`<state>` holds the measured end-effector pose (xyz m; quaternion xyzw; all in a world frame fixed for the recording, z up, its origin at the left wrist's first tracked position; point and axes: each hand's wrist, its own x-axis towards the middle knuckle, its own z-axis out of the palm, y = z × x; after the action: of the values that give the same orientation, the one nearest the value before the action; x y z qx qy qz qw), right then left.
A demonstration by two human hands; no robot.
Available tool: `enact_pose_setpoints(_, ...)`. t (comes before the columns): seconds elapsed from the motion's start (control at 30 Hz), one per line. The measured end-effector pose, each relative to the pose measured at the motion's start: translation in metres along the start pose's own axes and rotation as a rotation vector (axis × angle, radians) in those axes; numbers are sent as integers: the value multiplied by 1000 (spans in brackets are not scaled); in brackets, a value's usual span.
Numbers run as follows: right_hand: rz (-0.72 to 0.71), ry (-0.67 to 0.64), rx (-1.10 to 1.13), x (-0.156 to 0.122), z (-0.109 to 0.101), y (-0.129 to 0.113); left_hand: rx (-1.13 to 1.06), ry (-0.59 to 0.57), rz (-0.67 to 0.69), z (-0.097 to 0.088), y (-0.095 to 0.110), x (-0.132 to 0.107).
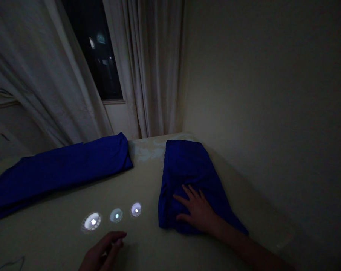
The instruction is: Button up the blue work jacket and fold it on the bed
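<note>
My right hand (pixel 197 210) lies flat with fingers spread on a folded blue cloth (pixel 187 169), which rests on a pale bed surface (pixel 147 177) near the corner of the room. My left hand (pixel 102 253) hovers low at the bottom edge, fingers loosely curled together, with nothing visible in it. A long blue bolster or rolled blue cloth (pixel 60 169) stretches across the left side of the bed.
Three small round light spots (pixel 116 215) shine on the bed between my hands. White curtains (pixel 147 67) hang around a dark window (pixel 99 49) behind the bed. A bare wall (pixel 272 94) runs along the right. The room is dim.
</note>
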<state>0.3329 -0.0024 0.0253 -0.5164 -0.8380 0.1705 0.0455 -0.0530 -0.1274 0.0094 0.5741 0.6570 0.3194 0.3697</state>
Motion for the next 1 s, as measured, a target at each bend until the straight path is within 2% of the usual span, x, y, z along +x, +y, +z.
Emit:
enact_pose_setpoints(0.1, -40, 57, 11, 60, -45, 66, -4, -12, 23, 1, 10, 12)
enact_pose_setpoints(0.17, 11, 106, -1, 97, -76, 106, -12, -20, 35, 2, 21, 22)
enact_pose_setpoints(0.2, 34, 122, -9, 110, -87, 119, -13, -22, 43, 1, 25, 29)
enact_pose_setpoints(0.27, 62, 157, -8, 122, -99, 130, 2, -12, 74, -3, 28, 43)
enact_pose_setpoints(0.37, 53, 186, 17, 98, -83, 119, 57, 80, 148, -16, 19, 71)
enact_pose_setpoints(0.47, 122, 210, -53, 41, -40, 103, 195, 243, 238, -34, 7, 110)
enact_pose_setpoints(0.53, 152, 217, -142, 7, -9, 99, 366, 353, 304, -46, 6, 142)
enact_pose_setpoints(0.6, 147, 248, -209, -9, 10, 100, 573, 401, 325, -54, 12, 175)
enact_pose_setpoints(0.67, 142, 267, -250, -4, 13, 106, 742, 371, 257, -56, 22, 204)
enact_pose_setpoints(0.77, 172, 266, -276, 32, -7, 121, 828, 295, 124, -55, 35, 231)
enact_pose_setpoints(0.83, 201, 292, -270, 59, -21, 133, 813, 268, 80, -58, 39, 236)
enact_pose_setpoints(0.9, 242, 370, -250, 77, -26, 142, 802, 255, 16, -67, 45, 236)
enact_pose_setpoints(1.0, 240, 547, -199, 80, -19, 143, 793, 317, -104, -89, 63, 231)
